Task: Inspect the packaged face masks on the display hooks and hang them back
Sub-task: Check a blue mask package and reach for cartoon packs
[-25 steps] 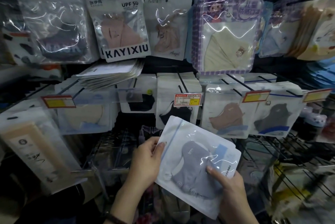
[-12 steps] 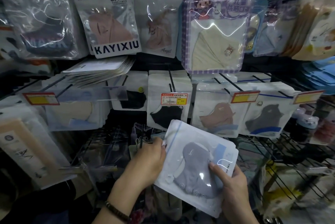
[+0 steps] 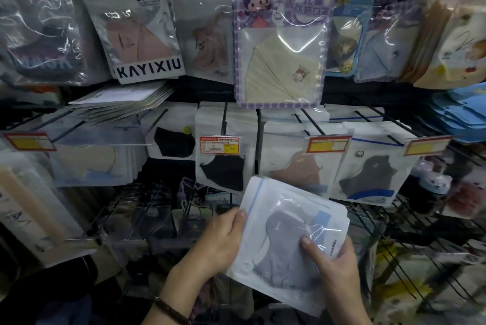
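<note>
Inspecting now: left hand [image 3: 219, 241] and right hand [image 3: 332, 266] both grip the grey mask packet [image 3: 286, 240] between them; next, lift it onto an upper display hook [image 3: 314, 124].

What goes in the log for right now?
step: inspecting | left hand: holds grey mask packet | right hand: holds packet | status: off hook

The white pouch [image 3: 254, 232] has a pale blue stripe, grey mask [image 3: 282, 248] inside. Up top, a purple-and-white checked pouch [image 3: 280, 16] holds a cream mask [image 3: 276, 72]. The KAYIXIU pack [image 3: 136, 32] shows dusty pink. Price tags [image 3: 328, 144] are red with yellow, hooks [image 3: 313, 120] black.
</note>
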{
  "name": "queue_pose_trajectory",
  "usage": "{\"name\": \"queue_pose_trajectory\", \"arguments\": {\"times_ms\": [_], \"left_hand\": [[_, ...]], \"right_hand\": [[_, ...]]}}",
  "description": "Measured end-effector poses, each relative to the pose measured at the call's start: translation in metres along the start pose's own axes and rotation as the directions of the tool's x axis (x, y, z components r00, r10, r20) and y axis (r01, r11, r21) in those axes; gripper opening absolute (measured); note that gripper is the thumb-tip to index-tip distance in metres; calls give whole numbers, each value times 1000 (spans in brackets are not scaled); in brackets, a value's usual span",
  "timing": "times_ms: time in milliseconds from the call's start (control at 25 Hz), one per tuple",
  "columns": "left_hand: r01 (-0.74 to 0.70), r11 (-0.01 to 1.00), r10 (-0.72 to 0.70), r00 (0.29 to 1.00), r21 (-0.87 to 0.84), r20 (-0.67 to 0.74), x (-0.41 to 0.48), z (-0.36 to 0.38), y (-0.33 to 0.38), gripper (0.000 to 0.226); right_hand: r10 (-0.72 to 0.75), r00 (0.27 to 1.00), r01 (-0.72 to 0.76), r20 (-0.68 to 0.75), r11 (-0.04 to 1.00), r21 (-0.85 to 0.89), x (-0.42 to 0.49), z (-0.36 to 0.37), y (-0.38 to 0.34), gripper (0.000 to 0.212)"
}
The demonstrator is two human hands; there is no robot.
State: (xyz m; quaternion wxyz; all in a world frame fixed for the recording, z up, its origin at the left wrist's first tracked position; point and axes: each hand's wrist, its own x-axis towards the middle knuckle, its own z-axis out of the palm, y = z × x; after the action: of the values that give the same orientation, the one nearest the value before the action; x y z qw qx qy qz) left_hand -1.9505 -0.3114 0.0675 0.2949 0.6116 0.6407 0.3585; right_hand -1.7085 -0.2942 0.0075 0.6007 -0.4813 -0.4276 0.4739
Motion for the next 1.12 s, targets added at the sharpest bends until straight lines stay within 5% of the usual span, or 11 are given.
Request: {"name": "queue_pose_trajectory", "arguments": {"times_ms": [120, 360, 680, 1120], "left_hand": [[32, 981, -35, 999, -193, -12, 2, 9, 0, 24], [105, 959, -140, 983, -264, -118, 9, 23, 4, 16], [49, 996, -38, 989, 80, -142, 10, 15, 16, 27], [-30, 965, 65, 990, 260, -127, 18, 19, 31, 26]], "right_hand": [[-31, 998, 28, -48, 998, -64, 6, -10, 0, 60], [50, 992, -54, -114, 998, -25, 15, -15, 10, 39], [93, 992, -85, -88, 993, 86, 12, -9, 14, 33], [96, 987, -81, -129, 990, 118, 10, -2, 6, 32]]}}
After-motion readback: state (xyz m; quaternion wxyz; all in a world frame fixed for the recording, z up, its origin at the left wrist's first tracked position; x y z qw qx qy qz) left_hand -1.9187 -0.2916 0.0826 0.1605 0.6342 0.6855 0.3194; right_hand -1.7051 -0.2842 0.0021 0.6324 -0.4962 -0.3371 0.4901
